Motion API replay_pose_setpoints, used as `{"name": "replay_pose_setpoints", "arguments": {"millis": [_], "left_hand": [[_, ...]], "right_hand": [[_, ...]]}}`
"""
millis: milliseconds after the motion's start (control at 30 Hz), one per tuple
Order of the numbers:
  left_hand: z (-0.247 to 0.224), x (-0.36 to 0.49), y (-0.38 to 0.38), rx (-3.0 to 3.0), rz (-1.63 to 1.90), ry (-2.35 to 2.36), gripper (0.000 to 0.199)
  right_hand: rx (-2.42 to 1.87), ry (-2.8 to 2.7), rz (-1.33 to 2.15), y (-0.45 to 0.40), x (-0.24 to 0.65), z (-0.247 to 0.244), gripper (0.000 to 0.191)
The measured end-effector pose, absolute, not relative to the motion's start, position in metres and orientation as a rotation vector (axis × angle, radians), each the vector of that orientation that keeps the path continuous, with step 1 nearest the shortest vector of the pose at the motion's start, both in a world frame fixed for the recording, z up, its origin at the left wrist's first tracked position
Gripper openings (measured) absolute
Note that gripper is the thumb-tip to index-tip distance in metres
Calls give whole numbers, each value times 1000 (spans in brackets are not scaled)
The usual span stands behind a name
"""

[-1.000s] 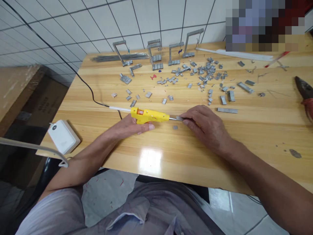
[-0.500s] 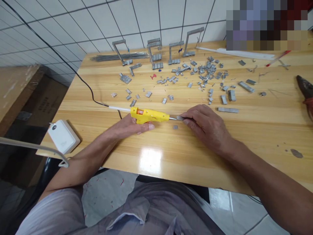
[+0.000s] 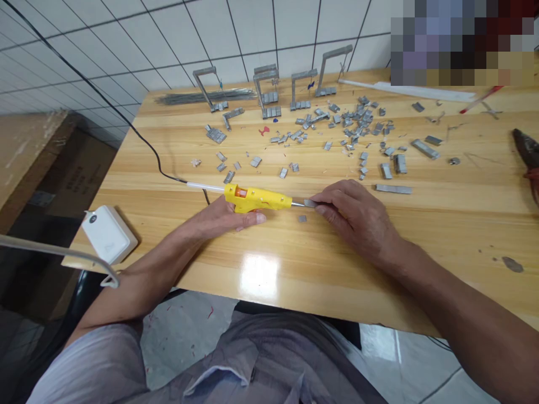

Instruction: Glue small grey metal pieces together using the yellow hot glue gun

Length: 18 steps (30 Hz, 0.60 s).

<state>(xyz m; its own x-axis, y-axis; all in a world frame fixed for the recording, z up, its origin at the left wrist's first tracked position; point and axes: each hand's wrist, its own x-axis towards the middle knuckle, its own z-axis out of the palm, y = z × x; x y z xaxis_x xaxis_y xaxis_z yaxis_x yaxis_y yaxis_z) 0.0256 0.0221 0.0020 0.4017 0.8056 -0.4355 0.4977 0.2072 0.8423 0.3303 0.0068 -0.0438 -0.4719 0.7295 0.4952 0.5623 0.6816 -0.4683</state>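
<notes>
My left hand [image 3: 229, 216] is closed round the handle of a yellow hot glue gun [image 3: 263, 198]. A whitish glue stick [image 3: 205, 187] sticks out of the gun's back end, and its metal nozzle points right. Between the thumb and fingers of my right hand [image 3: 353, 216] is a small grey metal piece [image 3: 310, 203], pinched so that its free end meets the nozzle tip. Whether glue lies on it is too small to see. Just below the nozzle a small grey square piece [image 3: 302, 218] lies flat on the wooden table [image 3: 337, 280].
Several small hook-shaped metal stands [image 3: 303, 90] line the back by the tiled wall. Loose grey pieces [image 3: 357, 120] are scattered before them. A white box-like device [image 3: 109, 234] sits at left, pliers [image 3: 526, 154] at far right. A black cord [image 3: 143, 137] runs behind the gun.
</notes>
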Motion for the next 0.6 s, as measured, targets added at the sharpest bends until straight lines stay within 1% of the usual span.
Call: {"name": "replay_pose_setpoints", "arguments": {"millis": [367,600], "left_hand": [[1,26,23,1441,319,1237,40],[2,25,22,1449,309,1248,42]], "right_hand": [[-996,-2210,330,7,331,-43,20],[-980,-2210,291,6,330,-43,16]]}}
